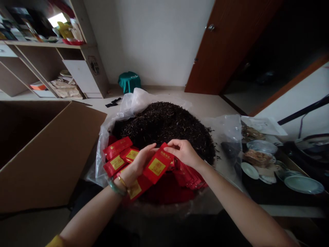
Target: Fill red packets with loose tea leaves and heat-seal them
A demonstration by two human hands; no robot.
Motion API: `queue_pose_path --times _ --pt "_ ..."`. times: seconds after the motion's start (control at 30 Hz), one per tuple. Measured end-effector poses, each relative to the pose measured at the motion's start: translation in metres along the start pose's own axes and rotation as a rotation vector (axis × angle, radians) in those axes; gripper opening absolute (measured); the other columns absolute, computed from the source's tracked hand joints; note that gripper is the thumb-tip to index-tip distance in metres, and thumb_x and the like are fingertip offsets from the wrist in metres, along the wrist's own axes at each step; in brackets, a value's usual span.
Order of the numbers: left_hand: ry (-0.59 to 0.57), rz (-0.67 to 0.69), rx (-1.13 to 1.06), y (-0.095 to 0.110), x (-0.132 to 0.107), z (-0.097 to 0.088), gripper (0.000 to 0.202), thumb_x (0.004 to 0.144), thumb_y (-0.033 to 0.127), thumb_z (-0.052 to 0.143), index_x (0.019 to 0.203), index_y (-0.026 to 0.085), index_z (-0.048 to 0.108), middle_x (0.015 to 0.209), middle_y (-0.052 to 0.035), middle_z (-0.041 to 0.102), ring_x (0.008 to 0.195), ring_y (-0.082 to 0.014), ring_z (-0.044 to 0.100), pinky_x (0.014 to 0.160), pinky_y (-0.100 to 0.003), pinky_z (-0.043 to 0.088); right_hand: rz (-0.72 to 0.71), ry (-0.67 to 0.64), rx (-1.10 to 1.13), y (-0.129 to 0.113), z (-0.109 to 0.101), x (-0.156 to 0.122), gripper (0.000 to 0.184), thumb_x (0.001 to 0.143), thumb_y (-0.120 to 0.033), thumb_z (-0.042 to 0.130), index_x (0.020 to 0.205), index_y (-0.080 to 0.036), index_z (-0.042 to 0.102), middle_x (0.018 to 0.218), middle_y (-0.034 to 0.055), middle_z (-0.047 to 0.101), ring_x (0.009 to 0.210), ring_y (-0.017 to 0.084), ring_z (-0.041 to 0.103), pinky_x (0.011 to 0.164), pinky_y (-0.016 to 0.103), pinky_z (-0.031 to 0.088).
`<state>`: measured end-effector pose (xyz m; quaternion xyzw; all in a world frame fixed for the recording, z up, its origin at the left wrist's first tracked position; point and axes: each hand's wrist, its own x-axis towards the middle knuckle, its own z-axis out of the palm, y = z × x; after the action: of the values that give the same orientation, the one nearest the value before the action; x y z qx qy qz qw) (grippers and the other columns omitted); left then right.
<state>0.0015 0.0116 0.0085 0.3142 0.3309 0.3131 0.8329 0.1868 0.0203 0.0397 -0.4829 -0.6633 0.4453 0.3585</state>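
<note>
A big heap of dark loose tea leaves [164, 127] lies on a clear plastic liner [133, 101] in front of me. My left hand [140, 163] and my right hand [181, 151] both pinch one small red packet with a yellow label [158, 166], held just above the near edge of the heap. Several more red packets [119, 154] are piled at the left of the heap, and a stack of them [190, 176] lies under my right wrist. A green bangle and a gold bracelet circle my left wrist.
An open cardboard box [48, 154] stands to the left. To the right a dark tray [277, 171] carries plates and small dishes. Behind are a shelf unit [51, 65], a green bag [129, 81] on the floor and a brown door [226, 44].
</note>
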Motion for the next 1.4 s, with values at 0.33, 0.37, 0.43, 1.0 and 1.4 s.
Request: queue_pose_path --times 0.33,0.37,0.43,1.0,1.4 --pt "0.073 0.038 0.135 -0.009 0.007 0.014 0.047 0.049 0.034 0.09 0.084 0.008 0.07 0.074 -0.0077 0.074 0.061 -0.0162 0.067 0.066 -0.027 0.053 -0.008 0.033 -0.125 0.017 -0.003 0.008 0.03 0.083 -0.042 0.058 0.086 -0.017 0.074 0.078 0.0037 0.074 0.07 0.017 0.066 0.064 0.026 0.05" --pt "0.091 0.047 0.122 -0.008 0.007 0.015 0.047 0.049 0.034 0.09 0.083 0.009 0.07 0.074 -0.0076 0.074 0.06 -0.0163 0.067 0.065 -0.027 0.053 -0.006 0.038 -0.157 0.02 -0.009 0.011 0.032 0.087 -0.041 0.052 0.091 -0.017 0.073 0.083 0.0047 0.074 0.075 0.018 0.067 0.069 0.026 0.051" --pt "0.127 0.074 0.108 -0.006 0.007 0.015 0.046 0.05 0.034 0.09 0.083 0.009 0.07 0.073 -0.0075 0.074 0.059 -0.0167 0.067 0.062 -0.027 0.054 0.029 0.055 -0.327 0.031 -0.025 0.019 0.034 0.092 -0.035 0.045 0.104 -0.016 0.07 0.095 0.007 0.074 0.086 0.018 0.068 0.078 0.027 0.05" --pt "0.25 0.202 0.138 -0.004 0.009 0.015 0.051 0.045 0.04 0.09 0.081 0.011 0.069 0.076 -0.0064 0.074 0.06 -0.0166 0.067 0.062 -0.027 0.054 0.252 -0.044 -1.061 0.079 -0.072 0.025 0.031 0.079 -0.031 0.059 0.105 -0.016 0.066 0.106 0.0137 0.069 0.096 0.027 0.066 0.082 0.032 0.049" --pt "0.223 0.161 0.264 -0.006 0.005 0.02 0.046 0.049 0.044 0.087 0.075 0.011 0.067 0.065 -0.0036 0.07 0.052 -0.0126 0.061 0.053 -0.022 0.049 -0.172 -0.197 -0.39 -0.011 -0.044 -0.004 0.043 0.077 -0.036 0.067 0.118 -0.021 0.066 0.103 0.0056 0.071 0.088 0.02 0.066 0.079 0.031 0.051"
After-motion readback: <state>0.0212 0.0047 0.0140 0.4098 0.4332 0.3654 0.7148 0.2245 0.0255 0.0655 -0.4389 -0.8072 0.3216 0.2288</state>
